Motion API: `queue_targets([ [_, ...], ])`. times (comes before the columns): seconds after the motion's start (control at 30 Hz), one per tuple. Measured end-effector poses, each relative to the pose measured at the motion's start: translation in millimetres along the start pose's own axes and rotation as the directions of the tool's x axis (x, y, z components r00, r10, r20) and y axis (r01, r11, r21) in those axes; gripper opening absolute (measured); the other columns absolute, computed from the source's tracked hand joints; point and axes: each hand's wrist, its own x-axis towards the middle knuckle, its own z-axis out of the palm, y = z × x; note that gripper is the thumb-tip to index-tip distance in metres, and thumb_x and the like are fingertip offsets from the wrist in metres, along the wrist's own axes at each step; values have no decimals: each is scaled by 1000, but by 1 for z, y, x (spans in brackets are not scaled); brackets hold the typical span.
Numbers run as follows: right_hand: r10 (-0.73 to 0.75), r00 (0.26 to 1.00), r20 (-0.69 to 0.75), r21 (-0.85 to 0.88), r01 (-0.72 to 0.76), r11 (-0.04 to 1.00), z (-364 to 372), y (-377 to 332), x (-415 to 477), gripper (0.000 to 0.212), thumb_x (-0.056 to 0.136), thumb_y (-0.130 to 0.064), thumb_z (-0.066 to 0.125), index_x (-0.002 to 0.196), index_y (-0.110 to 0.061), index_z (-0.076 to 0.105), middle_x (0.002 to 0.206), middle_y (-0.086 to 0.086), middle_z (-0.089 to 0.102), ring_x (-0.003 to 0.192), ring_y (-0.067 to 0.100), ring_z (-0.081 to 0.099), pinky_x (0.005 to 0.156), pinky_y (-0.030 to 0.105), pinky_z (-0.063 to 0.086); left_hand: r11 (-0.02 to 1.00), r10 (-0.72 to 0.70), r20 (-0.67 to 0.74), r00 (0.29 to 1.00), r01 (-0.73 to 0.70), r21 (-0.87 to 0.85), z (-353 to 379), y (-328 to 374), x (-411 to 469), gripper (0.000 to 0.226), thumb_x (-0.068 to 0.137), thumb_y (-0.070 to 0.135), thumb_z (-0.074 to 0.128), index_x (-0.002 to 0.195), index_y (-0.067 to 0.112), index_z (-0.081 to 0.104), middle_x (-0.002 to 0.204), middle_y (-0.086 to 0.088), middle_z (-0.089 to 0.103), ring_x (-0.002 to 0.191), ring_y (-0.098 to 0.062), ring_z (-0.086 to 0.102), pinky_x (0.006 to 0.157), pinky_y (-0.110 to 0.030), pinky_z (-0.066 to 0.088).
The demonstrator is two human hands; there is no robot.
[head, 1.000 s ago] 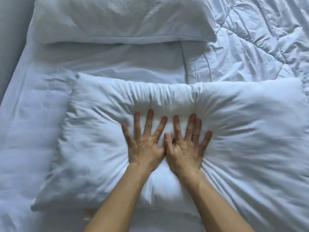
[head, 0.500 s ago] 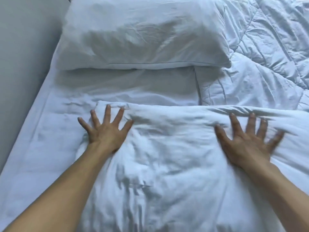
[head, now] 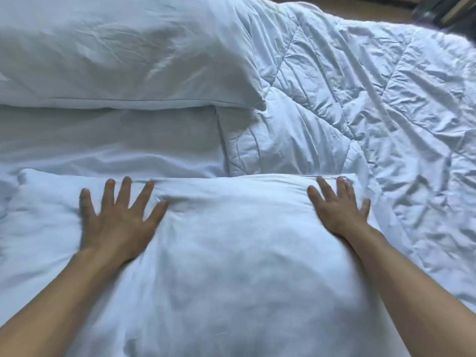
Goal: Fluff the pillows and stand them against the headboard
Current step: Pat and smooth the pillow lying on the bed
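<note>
A white pillow (head: 231, 253) lies flat across the near part of the bed, puffed up in its middle. My left hand (head: 118, 217) presses on its left part with fingers spread and straight. My right hand (head: 337, 207) presses flat on its far right corner, fingers straight and reaching the pillow's far edge. A second white pillow (head: 123, 52) lies flat at the far left, apart from both hands. The headboard is out of view.
A rumpled white quilted duvet (head: 373, 104) covers the right side of the bed. A strip of white bed sheet (head: 108, 143) shows between the two pillows. Some floor and a dark object (head: 448, 9) appear at the top right corner.
One second ago both hands pressed side by side into the pillow's middle. They have moved apart to its left and right parts, and the view has shifted to the right.
</note>
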Motion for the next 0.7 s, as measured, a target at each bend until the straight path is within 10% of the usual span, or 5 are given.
queue_targets([
  [0.2,-276,912,-304,193,343,919,-17,-54,-79,57,97,-61,18,152,-48,21,167,1,0,153,16,-5,118,55,-16,868,388,-260,884,-445,-221,-14,137,-86,70,88,72,18,153,46,13,166,3,7,152,-31,2,116,-64,-7],
  [0.3,-472,839,-270,-71,472,879,25,-33,-126,59,95,-63,14,153,-51,15,167,-1,-3,153,13,-8,119,53,-14,847,490,-238,839,-523,-99,13,181,-113,67,89,61,32,153,44,21,165,-1,10,151,-37,2,114,-69,6],
  [0.6,-154,916,-370,76,196,978,74,49,-162,64,95,-69,21,152,-53,-2,165,1,-18,151,15,-21,119,53,-14,899,420,-250,873,-438,-20,26,195,-125,67,92,72,21,153,47,12,166,-2,0,150,-41,-4,113,-70,1],
  [0.7,-62,943,-326,150,117,982,101,92,-195,65,92,-73,15,150,-55,-8,165,-1,-19,151,15,-19,120,51,-13,821,544,-290,788,-571,-10,37,196,-180,71,88,76,29,152,49,15,166,-6,5,149,-45,-1,112,-71,4],
])
